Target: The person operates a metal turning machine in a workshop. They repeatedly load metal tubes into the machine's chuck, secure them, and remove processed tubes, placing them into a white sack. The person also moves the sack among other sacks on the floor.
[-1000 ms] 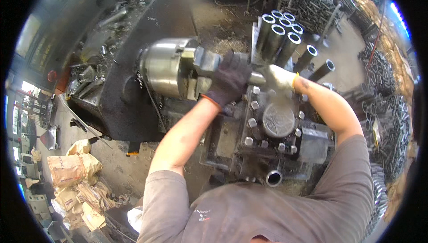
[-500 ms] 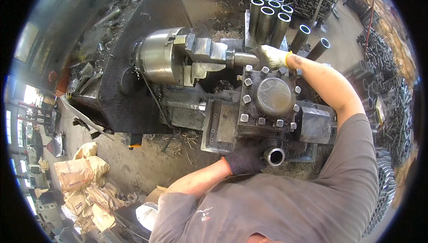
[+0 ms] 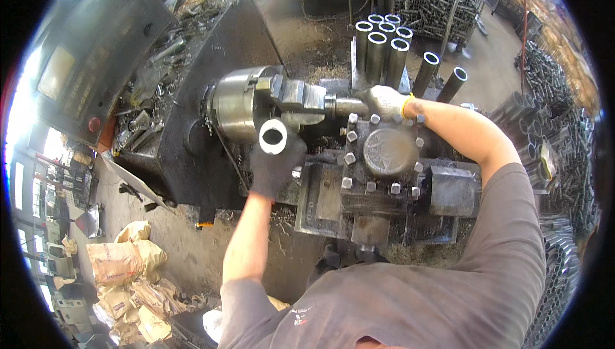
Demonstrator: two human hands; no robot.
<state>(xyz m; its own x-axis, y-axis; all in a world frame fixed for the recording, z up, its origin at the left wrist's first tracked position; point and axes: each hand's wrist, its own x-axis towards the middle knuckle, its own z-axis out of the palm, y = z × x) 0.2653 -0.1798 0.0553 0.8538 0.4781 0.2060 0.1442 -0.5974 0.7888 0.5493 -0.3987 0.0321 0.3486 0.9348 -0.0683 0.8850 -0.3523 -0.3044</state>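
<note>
My left hand, in a dark knit glove, is closed around a short steel tube. Its bright open end faces up, in front of the jaws of a lathe chuck. Across the tool post, my right hand wears a whitish glove and has its fingers wrapped about the end of a steel cylinder. That cylinder sticks out from the chuck jaws; the glove hides its far end. Just beyond the right hand several steel tubes stand upright in a cluster.
Square-headed bolts ring the tool post. Two separate tubes stand right of the cluster. A wire bin of metal parts is at the back, and stacked pipes lie at the right. Brown paper sacks lie on the floor at left.
My left hand has carried the tube from the near side of the tool post up and left to the chuck. My right hand stays at the cylinder's end. The view has shifted slightly.
</note>
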